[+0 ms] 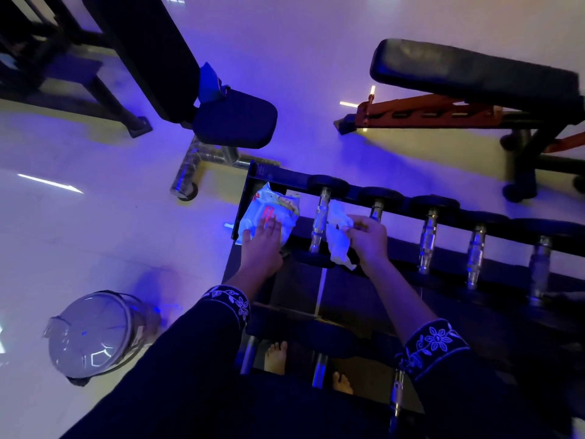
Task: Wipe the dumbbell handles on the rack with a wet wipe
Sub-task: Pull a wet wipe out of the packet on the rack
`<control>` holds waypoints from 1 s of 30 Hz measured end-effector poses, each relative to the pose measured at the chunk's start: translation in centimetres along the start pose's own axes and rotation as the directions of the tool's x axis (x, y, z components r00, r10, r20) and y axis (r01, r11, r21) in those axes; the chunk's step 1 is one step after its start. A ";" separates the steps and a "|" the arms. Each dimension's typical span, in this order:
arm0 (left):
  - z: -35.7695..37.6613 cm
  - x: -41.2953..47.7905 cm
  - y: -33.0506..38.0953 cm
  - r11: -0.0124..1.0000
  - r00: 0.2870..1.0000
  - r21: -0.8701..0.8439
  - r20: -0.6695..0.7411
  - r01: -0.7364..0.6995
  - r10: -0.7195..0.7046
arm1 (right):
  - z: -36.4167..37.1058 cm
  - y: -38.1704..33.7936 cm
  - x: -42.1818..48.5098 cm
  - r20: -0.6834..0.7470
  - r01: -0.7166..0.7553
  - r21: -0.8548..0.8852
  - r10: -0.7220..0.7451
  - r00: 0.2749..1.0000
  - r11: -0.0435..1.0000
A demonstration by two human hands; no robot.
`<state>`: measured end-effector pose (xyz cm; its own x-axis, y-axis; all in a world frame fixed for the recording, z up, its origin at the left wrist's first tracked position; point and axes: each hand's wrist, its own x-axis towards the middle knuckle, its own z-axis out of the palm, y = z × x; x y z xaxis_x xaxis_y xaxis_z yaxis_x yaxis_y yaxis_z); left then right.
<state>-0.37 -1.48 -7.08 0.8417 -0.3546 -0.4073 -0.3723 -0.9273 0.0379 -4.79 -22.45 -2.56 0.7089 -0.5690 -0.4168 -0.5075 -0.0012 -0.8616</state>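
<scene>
The left hand (264, 240) lies flat on the pack of wipes (272, 205), fingers straight, at the left end of the rack (253, 175). The right hand (368, 239) has its fingers curled around a crumpled white wipe (338, 239). It sits just right of the first handle (319, 217) and partly covers the second handle (376, 210). More chrome handles (427, 239) run off to the right, each pointing near to far. Another row of dumbbells sits on a lower shelf, nearer the person's bare feet.

In this blue light it is not clear whether any handle has been wiped yet. The step in hand looks like bringing the wipe onto a handle.

A bunched wipe only touches in spots, so it would be better spread out and wrapped round the bar. Sliding it the full length while twisting should reach the underside and the ridges. The free left hand could steady the dumbbell's head so it does not roll. Working from left to right should mean no handle is missed. The bin (95, 331) on the floor at near left is handy for the used wipe.
</scene>
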 end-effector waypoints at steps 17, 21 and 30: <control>4.2 -1.9 -3.1 0.951 0.969 -0.229 -0.178 -0.210 0.171 | 5.8 -2.7 -1.2 0.118 -0.090 -0.164 0.110 0.987 0.982; 3.7 -1.1 -3.0 0.949 0.965 -0.241 -0.213 -0.205 0.154 | 8.4 -2.8 0.8 0.259 0.079 -0.425 0.038 0.965 0.902; 4.9 -1.3 -2.4 0.930 0.954 -0.305 -0.275 -0.203 0.117 | 12.5 -3.1 3.9 0.343 -0.091 -0.517 0.303 0.889 0.851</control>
<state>-2.54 1.79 -11.11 0.8670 -0.4802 -0.1331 -0.3975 -0.8275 0.3965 5.67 -14.41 -5.18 0.6441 -0.2244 -0.7313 -0.7498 -0.3748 -0.5453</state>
